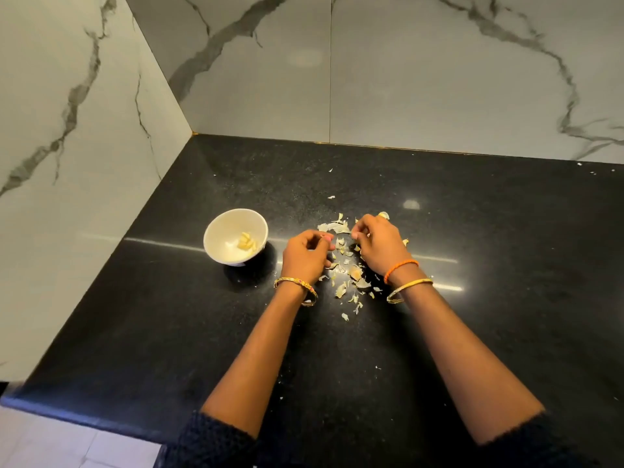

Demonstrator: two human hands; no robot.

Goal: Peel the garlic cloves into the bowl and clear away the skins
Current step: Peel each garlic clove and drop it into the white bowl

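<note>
No readable text, label or number appears anywhere.

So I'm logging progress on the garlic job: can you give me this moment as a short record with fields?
surface: black countertop, marble walls behind
bowl: white bowl, left of the hands, upright
in bowl: a few peeled cloves
skins: loose garlic skins scattered between and under the hands, not cleared
left hand: fingers curled, held item too small to tell
right hand: fingers curled over the skins, contents unclear
wrists: bangles on both

A black speckled counter (pixel 175 319) meets grey-veined marble walls (pixel 439 79) in a corner; pale floor tiles (pixel 50 444) show below its edge.
</note>
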